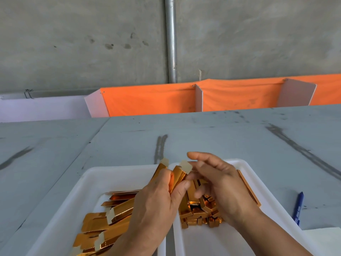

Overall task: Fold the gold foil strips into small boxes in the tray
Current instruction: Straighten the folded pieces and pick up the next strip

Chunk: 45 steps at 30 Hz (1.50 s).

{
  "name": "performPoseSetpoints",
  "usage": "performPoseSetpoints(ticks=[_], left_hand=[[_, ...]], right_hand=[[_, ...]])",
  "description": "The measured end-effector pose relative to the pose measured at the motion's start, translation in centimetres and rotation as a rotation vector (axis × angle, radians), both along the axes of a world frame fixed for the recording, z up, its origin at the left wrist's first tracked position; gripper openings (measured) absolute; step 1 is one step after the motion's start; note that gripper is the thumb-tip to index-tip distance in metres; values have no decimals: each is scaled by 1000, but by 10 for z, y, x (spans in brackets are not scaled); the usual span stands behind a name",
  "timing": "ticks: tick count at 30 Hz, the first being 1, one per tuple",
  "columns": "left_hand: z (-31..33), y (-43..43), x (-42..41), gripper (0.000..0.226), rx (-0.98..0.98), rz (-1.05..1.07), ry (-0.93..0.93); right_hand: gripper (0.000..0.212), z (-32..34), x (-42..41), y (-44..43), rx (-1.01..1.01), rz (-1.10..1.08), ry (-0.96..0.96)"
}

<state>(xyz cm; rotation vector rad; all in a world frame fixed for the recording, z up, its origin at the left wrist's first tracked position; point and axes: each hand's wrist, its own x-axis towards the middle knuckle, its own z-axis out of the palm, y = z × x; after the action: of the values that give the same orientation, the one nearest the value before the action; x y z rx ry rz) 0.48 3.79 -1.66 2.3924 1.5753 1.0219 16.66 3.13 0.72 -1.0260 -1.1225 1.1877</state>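
Gold foil strip [178, 177] is coming up for its fold, held above the gap between the two trays.

I'm gripping it upright in my left hand [156, 200], fingers curled round its lower half, with a second strip [162, 168] tucked alongside. My right hand [217, 183] is hovering loose and spread, holding nothing, just beside the pale end tab [184, 166]. I'm keeping the pinch low so the top is free. I'm aiming to bend along the creases rather than crush the foil, then tuck the tab in square. Flat strips [103, 224] are waiting in the left tray [88, 174]; folded boxes [201, 213] are heaping up in the right tray [245, 165], where this one should land.
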Motion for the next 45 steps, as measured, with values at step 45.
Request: performPoseSetpoints(ticks=[45], left_hand=[[-5,-4,1,45,15,-129,20]], right_hand=[[11,-1,-1,1,29,13,-142]])
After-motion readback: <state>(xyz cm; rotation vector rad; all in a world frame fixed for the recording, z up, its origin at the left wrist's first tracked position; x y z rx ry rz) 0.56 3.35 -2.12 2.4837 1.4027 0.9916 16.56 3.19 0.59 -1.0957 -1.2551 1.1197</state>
